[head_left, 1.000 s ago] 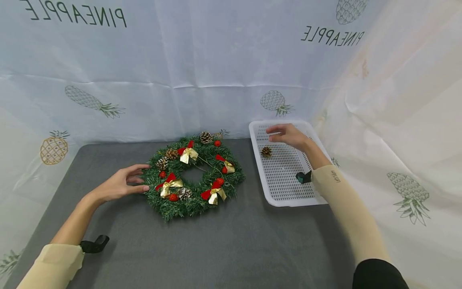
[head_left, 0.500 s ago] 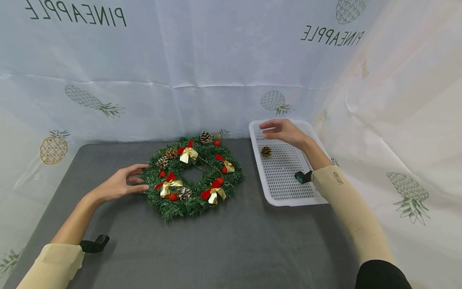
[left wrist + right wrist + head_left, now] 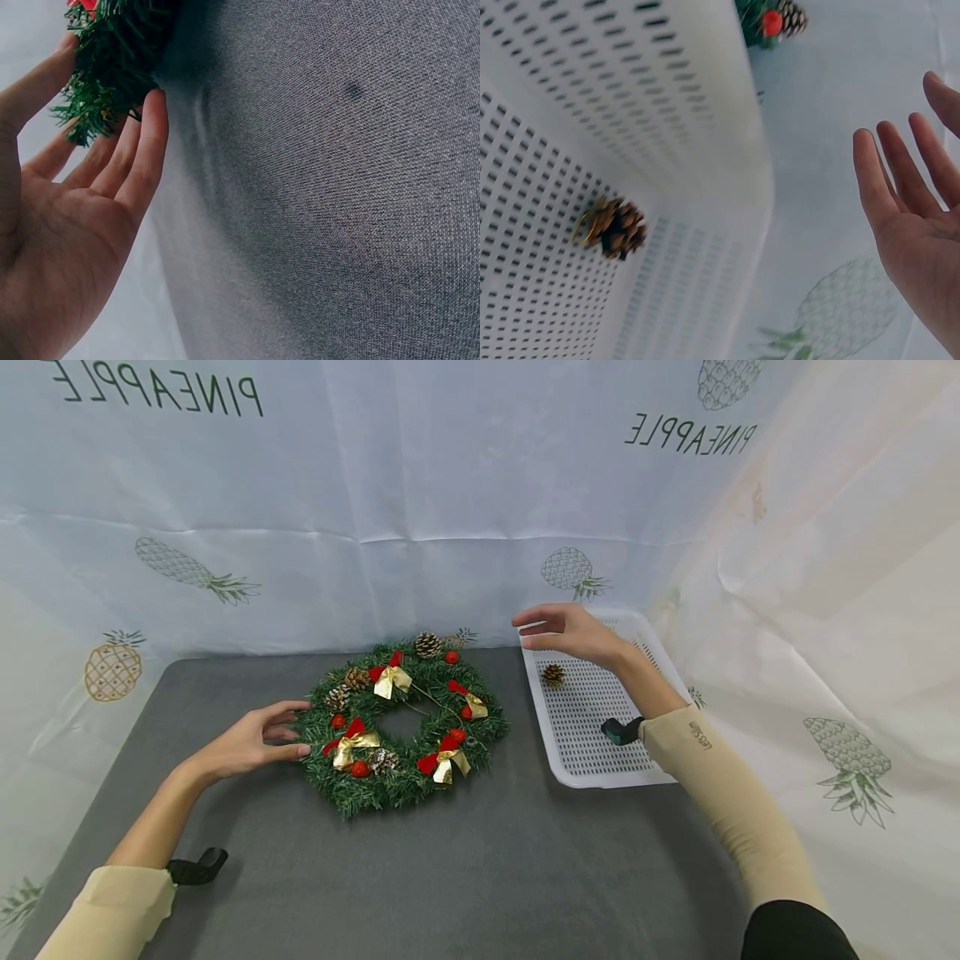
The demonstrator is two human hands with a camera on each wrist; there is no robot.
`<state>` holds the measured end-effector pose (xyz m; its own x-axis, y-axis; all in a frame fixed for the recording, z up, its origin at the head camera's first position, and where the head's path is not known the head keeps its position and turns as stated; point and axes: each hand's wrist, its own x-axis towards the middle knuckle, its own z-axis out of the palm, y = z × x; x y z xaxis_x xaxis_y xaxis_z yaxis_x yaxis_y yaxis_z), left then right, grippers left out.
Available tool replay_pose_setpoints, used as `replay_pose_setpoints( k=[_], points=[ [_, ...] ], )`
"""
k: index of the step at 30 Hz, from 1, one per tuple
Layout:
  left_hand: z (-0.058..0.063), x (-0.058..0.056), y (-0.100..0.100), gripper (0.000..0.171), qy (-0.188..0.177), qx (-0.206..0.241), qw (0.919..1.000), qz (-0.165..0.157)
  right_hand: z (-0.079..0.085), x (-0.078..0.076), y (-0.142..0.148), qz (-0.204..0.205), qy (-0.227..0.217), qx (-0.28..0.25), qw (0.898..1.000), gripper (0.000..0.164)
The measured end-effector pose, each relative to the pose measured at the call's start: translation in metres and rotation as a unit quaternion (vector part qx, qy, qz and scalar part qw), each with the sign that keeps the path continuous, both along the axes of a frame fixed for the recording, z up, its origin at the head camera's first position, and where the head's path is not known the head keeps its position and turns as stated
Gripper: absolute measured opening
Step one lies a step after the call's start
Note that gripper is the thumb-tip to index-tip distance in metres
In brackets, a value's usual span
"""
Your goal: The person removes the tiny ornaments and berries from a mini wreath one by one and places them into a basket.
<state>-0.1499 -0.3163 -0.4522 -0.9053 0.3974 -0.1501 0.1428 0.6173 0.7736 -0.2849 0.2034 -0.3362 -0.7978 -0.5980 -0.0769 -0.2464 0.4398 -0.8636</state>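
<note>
A green wreath (image 3: 474,752) with red-and-gold bows, red balls and pine cones lies flat on the table. At its left edge, my left hand (image 3: 251,742) holds the greenery between thumb and fingers; the left wrist view shows the sprigs (image 3: 112,82) between them. My right hand (image 3: 573,633) hovers over the far left corner of a white perforated basket (image 3: 558,764). Its fingers are apart and relaxed, with nothing in them, as the right wrist view shows. A single pine cone (image 3: 553,676) with a gold tie lies in the basket, just below that hand.
The grey table (image 3: 450,877) stretches in front of the wreath and basket. A white curtain (image 3: 450,485) printed with pineapples hangs close behind and at the sides. Dark wrist straps (image 3: 197,867) stick out at both cuffs.
My right hand has moved left and slightly away, from above the basket's middle to its far left corner. The left hand, wreath and pine cone in the basket have stayed put.
</note>
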Motion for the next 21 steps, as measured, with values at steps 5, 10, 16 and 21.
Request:
replay_pose_setpoints(
  k=[5,10,16,21],
  points=[
    [-0.001,0.0,0.0,0.07,0.001,0.0,1.0,0.001,0.006,0.009,-0.014,0.024,0.021,0.009,0.999,0.041],
    [-0.001,0.0,0.0,0.07,0.004,0.0,1.0,0.0,0.009,0.017,-0.031,0.049,0.017,0.016,0.999,0.044],
    [-0.002,0.0,-0.001,0.071,0.007,0.003,1.0,-0.002,0.008,0.027,-0.052,0.085,0.023,0.006,0.996,0.044],
    [-0.002,0.0,-0.002,0.071,0.005,0.005,1.0,-0.003,0.008,0.036,-0.067,0.109,-0.002,-0.019,0.994,0.042]
  ],
)
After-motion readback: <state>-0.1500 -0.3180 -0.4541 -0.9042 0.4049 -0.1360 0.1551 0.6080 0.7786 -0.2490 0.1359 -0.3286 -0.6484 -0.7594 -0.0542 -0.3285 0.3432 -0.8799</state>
